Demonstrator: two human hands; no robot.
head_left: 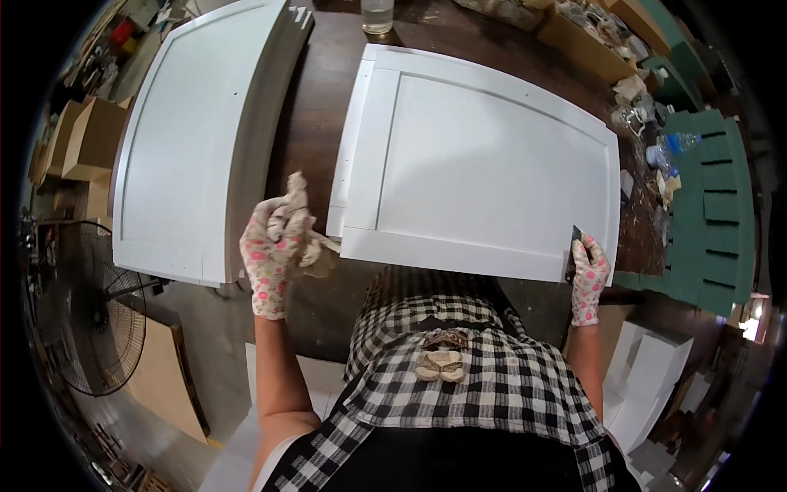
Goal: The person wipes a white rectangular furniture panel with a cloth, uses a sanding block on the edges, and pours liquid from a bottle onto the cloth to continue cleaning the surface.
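Note:
A white recessed-panel cabinet door (492,164) lies in front of me on a dark brown table (328,78), over at least one more white panel that shows along its left side. My left hand (270,254), in a flowered glove, is closed round a crumpled pale rag (297,197) just left of the door's near corner. At the door's near right corner, my right hand (589,279), gloved the same way, grips a thin dark scraper-like blade (576,234) against the frame. Its handle is mostly hidden by my fingers.
More white doors (184,139) are stacked at the left. A glass of liquid (377,16) stands at the far edge. Plastic bottles (676,143) lie at the right beside a green slatted crate (713,205). A black fan (90,307) stands at lower left; cardboard boxes (94,139) sit above it.

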